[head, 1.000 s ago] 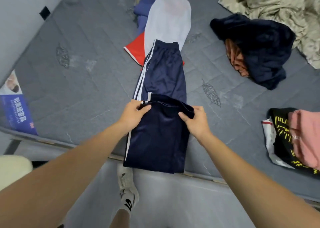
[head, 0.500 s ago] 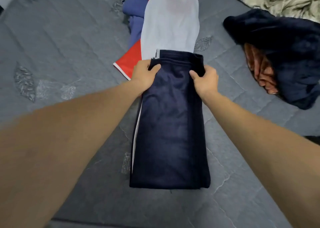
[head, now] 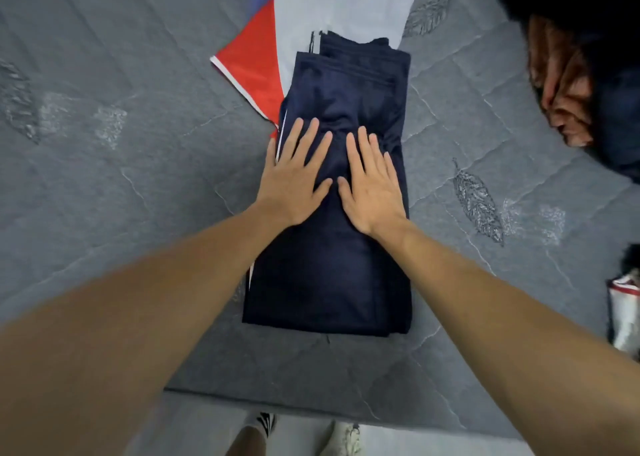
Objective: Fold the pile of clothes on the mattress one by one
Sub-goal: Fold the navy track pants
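Bare grey mattress point(head: 114, 192) lies open to the left of the folded navy track pants point(head: 332, 275), and a narrower strip runs along their right side. Beyond their far end, a red garment point(head: 252, 68) and a pale grey garment point(head: 346, 2) block the way. A dark heap point(head: 602, 75), perhaps a jacket, crowds the far right.

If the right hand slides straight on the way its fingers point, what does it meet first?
The right hand lies flat on the navy track pants, fingers pointing away. Straight on it would probably reach the pants' folded top edge, then the light grey garment beyond.
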